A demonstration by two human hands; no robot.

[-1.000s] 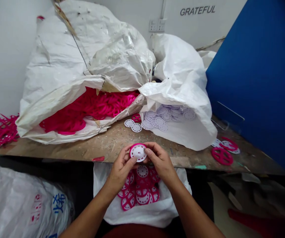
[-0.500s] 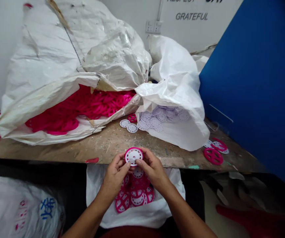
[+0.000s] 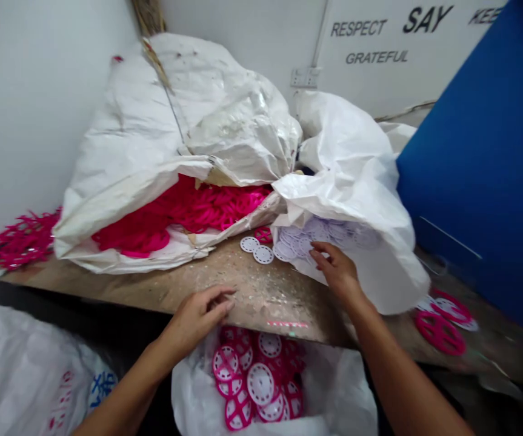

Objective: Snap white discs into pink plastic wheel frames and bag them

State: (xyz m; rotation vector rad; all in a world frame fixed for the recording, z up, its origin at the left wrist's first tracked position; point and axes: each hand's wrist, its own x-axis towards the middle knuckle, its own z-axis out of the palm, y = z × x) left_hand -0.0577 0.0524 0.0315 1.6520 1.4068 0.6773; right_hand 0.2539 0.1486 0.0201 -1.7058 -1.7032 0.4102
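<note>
My left hand (image 3: 201, 312) hovers over the table's front edge, fingers apart, with nothing in it. At the mouth of a white sack (image 3: 356, 151), my right hand (image 3: 336, 269) has its fingers apart and slightly bent, the tips at the pile of white slotted discs (image 3: 297, 239). Whether they touch a disc is hard to see. Below the edge, an open white bag (image 3: 338, 387) holds several pink wheels fitted with white discs (image 3: 260, 384). A larger white sack (image 3: 120, 145) lies open on the left, full of pink plastic wheel parts (image 3: 183, 209).
Two loose white discs (image 3: 263, 254) and a pink wheel (image 3: 263, 234) lie between the sacks on the worn table (image 3: 152, 286). Pink wheels (image 3: 440, 333) and discs sit by the blue panel (image 3: 479, 181). Pink scraps (image 3: 20, 239) are heaped at far left.
My hands have parted and let go of the pink wheel with its white disc. The right hand has moved forward to the disc sack, the left slightly left. The view has shifted.
</note>
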